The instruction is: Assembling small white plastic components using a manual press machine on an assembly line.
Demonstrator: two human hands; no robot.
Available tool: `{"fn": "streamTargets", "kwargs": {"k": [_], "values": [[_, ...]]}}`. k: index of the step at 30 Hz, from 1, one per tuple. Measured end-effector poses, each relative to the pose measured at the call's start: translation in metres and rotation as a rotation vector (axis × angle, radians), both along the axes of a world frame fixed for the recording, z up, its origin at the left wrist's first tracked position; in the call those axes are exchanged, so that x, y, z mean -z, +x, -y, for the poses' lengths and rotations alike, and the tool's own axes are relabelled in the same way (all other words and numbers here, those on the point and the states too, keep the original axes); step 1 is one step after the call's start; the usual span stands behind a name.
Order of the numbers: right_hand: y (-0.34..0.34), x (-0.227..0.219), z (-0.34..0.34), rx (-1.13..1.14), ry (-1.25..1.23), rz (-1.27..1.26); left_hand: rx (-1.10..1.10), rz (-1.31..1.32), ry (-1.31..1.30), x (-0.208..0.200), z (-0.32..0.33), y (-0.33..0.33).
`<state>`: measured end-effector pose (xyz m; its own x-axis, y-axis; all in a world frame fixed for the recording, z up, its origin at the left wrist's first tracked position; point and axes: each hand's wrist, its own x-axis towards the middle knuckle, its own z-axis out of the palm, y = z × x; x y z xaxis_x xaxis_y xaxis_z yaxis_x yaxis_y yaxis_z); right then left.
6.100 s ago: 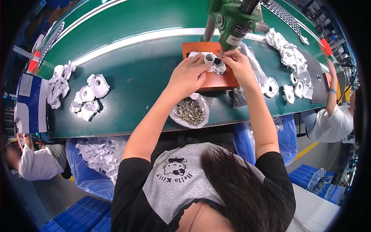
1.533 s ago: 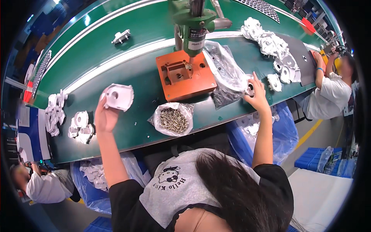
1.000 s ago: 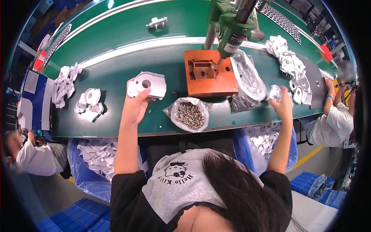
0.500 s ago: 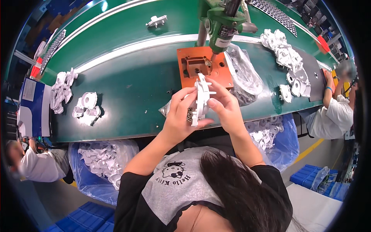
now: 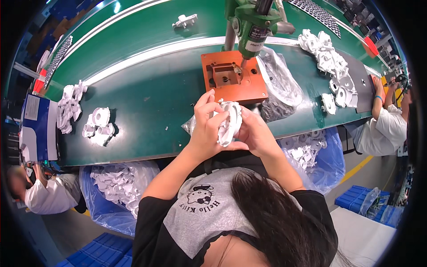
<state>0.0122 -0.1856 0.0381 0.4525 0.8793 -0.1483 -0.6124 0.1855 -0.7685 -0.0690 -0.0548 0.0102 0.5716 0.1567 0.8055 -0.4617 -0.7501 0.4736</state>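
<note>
Between my two hands is a white plastic housing point(image 5: 229, 123), held at the near edge of the green bench. My left hand point(image 5: 205, 127) grips its left side, fingers bent over the rim. My right hand point(image 5: 257, 133) closes on its right side, with the thumb against it. Just beyond my hands sits an orange fixture block point(image 5: 235, 91) with a cut-out recess, and the green press head point(image 5: 251, 33) stands over it with its tip low above the block. My fingers cover part of the housing.
White parts lie on the bench in a left pile point(image 5: 70, 107), a small group point(image 5: 98, 126) and a right pile point(image 5: 327, 55). A clear plastic bag point(image 5: 280, 82) lies beside the fixture. Lined bins point(image 5: 104, 213) of parts stand below the bench edge. A co-worker's arm point(image 5: 378, 100) shows at right.
The white housing has turned in my hands from edge-on to showing more of its broad, hollow face. Both hands have shifted with it and still hold it.
</note>
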Motion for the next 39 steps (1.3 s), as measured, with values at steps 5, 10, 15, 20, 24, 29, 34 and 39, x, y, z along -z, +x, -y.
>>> {"fn": "streamTargets", "kwargs": {"k": [5, 10, 15, 20, 24, 29, 34, 39], "values": [[-0.001, -0.002, -0.001, -0.061, -0.038, -0.028, -0.027, -0.113, 0.071, -0.005, -0.004, -0.003], [0.001, 0.024, 0.0, -0.047, -0.021, -0.195, 0.038, -0.259, 0.009, 0.005, -0.002, 0.001], [0.007, 0.028, 0.006, -0.024, 0.09, -0.371, 0.038, -0.337, 0.238, -0.013, -0.003, -0.003], [0.02, 0.02, 0.011, 0.028, -0.058, -0.198, 0.151, -0.308, -0.172, -0.012, -0.007, 0.002], [0.044, -0.001, 0.016, -0.127, -0.275, 0.232, -0.061, -0.229, 0.06, -0.018, -0.021, 0.015], [0.132, 0.019, 0.02, 0.443, -0.428, 0.741, -0.225, -0.37, 0.305, -0.038, -0.041, 0.042], [0.208, 0.07, -0.005, 0.584, -0.663, 1.187, -0.339, -0.354, 0.623, -0.011, -0.053, 0.085], [0.233, 0.085, -0.026, 0.42, -0.816, 1.495, -0.202, -0.491, 0.54, -0.009, -0.053, 0.088]]}}
